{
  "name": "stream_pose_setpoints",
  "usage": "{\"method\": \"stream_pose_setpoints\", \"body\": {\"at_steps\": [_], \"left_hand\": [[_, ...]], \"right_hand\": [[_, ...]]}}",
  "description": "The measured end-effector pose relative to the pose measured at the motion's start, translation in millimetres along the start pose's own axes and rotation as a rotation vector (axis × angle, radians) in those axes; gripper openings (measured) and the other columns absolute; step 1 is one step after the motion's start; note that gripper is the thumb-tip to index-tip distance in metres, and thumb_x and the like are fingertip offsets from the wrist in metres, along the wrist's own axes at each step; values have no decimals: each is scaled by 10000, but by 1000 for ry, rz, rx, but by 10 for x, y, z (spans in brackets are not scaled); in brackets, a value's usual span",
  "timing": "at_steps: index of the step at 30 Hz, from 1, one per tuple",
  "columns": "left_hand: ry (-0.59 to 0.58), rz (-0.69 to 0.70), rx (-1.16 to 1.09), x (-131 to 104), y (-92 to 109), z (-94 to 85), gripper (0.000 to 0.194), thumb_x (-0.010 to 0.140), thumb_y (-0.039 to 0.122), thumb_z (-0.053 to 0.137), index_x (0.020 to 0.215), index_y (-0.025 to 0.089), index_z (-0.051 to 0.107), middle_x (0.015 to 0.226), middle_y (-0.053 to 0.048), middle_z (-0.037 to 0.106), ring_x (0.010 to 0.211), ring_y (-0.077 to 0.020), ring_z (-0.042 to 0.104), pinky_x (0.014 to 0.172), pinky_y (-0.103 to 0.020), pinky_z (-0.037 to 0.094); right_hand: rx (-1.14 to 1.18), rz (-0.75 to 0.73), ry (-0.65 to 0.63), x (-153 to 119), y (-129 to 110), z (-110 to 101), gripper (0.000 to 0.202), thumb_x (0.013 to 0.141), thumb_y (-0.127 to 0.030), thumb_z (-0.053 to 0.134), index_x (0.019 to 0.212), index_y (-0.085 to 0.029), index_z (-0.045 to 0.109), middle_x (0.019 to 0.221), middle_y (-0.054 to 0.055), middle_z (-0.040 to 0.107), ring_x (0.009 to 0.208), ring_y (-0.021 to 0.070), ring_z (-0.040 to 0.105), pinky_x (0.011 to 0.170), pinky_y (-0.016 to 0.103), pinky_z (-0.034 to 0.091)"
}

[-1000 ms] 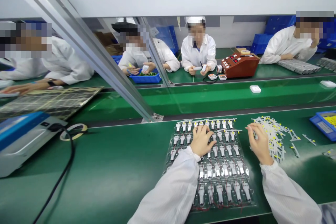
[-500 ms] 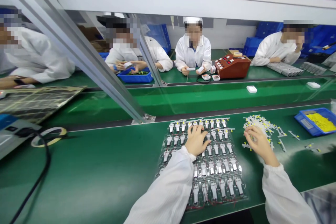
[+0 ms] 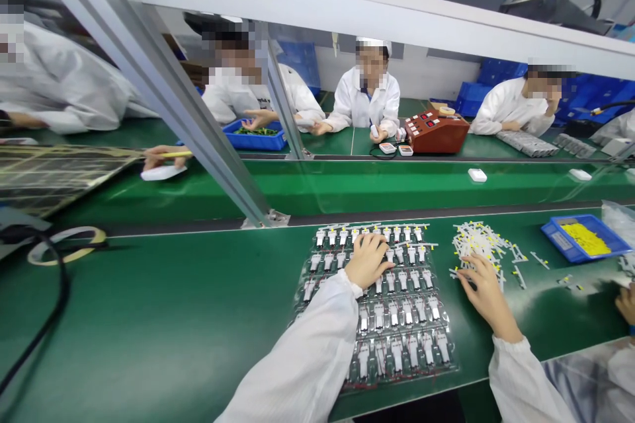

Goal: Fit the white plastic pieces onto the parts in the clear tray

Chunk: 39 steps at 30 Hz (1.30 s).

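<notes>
A clear plastic tray (image 3: pixel 436 357) with rows of small white parts lies on the green bench in front of me. My left hand (image 3: pixel 368 259) rests on the tray's upper rows, fingers curled over the parts. My right hand (image 3: pixel 482 287) lies to the right of the tray, fingertips on the near edge of a loose heap of small white strips with yellow tips (image 3: pixel 479 241). Whether the fingers pinch a strip cannot be told.
A blue bin of yellow pieces (image 3: pixel 585 238) sits at the right. A tape roll (image 3: pixel 67 244) and a black cable (image 3: pixel 47 320) lie at the left. A slanted metal post (image 3: pixel 198 125) stands ahead, a green conveyor (image 3: pixel 377 185) with white cases (image 3: pixel 477 175) behind it. Several people work opposite. Another person's hand (image 3: pixel 626 304) shows at the right edge.
My right hand has slid down and toward me, from the heap's left side to its near edge. My left hand stays on the tray. My view has swung to the right.
</notes>
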<state>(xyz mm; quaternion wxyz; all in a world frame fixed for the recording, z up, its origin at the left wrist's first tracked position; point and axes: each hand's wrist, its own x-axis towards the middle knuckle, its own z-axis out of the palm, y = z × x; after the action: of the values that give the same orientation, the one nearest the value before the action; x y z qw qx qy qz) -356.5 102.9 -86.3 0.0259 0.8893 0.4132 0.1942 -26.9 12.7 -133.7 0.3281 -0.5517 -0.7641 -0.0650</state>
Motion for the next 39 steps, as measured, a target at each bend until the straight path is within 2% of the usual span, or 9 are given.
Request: {"method": "stream_pose_setpoints", "body": {"at_steps": [4,8,12,16,21,24,28,34,39], "left_hand": [[44,27,-90,9,0,-67,304,859,440,619,1036,197,571,1134,-80,633,1099,-275,490,989,-479,271],[68,20,-214,12,36,-110,307,877,425,604,1078,199,555,1024,-65,681,1028,-246,546,996,-465,255],[63,-19,-393,6,64,-82,296,853,375,655,1082,221,547,880,-5,706,971,-213,588,990,-424,260],[28,-54,-442,1,58,-48,289,823,326,696,1053,232,548,849,17,696,961,-208,585,957,-400,273],[7,-75,-462,-3,48,-41,305,804,245,678,1071,238,531,888,17,679,964,-202,579,942,-394,275],[21,-99,-500,-4,55,-32,343,795,228,658,1110,235,522,898,9,672,975,-207,582,947,-392,286],[43,-142,-559,3,63,-43,418,796,233,657,1193,233,527,934,-9,678,1015,-221,576,958,-392,306],[52,-169,-641,25,51,-82,254,781,256,701,1023,224,630,986,-29,694,1005,-228,592,965,-389,327],[57,-182,-666,25,45,-82,178,798,295,702,947,214,647,985,-24,694,995,-217,595,968,-369,332]], "right_hand": [[144,96,40,99,-79,-91,99,894,-265,545,923,-232,633,1059,96,650,1075,279,567,942,506,453],[440,297,-55,429,-309,-137,162,927,-357,505,965,-232,600,945,74,679,906,224,642,841,408,502],[846,433,-66,911,-573,47,233,842,-452,628,893,-229,581,806,32,676,752,177,648,701,313,524],[1129,503,-88,1195,-780,330,293,723,-415,764,832,-234,560,753,-15,666,660,132,622,617,253,497],[1245,596,-132,1166,-910,479,484,682,-339,808,1107,-265,588,854,3,732,916,191,672,852,325,502],[1237,657,-155,1125,-920,483,405,675,-350,808,1032,-231,658,922,43,746,968,216,670,892,350,492],[1324,717,-121,1126,-917,472,289,630,-360,832,841,-221,693,876,32,750,867,197,684,847,344,518],[1410,661,-168,1140,-966,401,285,651,-403,817,769,-218,635,809,16,707,643,128,609,622,273,528],[1425,604,-201,1146,-1022,379,277,704,-421,780,774,-215,609,788,-2,638,686,117,591,665,253,521]]}}
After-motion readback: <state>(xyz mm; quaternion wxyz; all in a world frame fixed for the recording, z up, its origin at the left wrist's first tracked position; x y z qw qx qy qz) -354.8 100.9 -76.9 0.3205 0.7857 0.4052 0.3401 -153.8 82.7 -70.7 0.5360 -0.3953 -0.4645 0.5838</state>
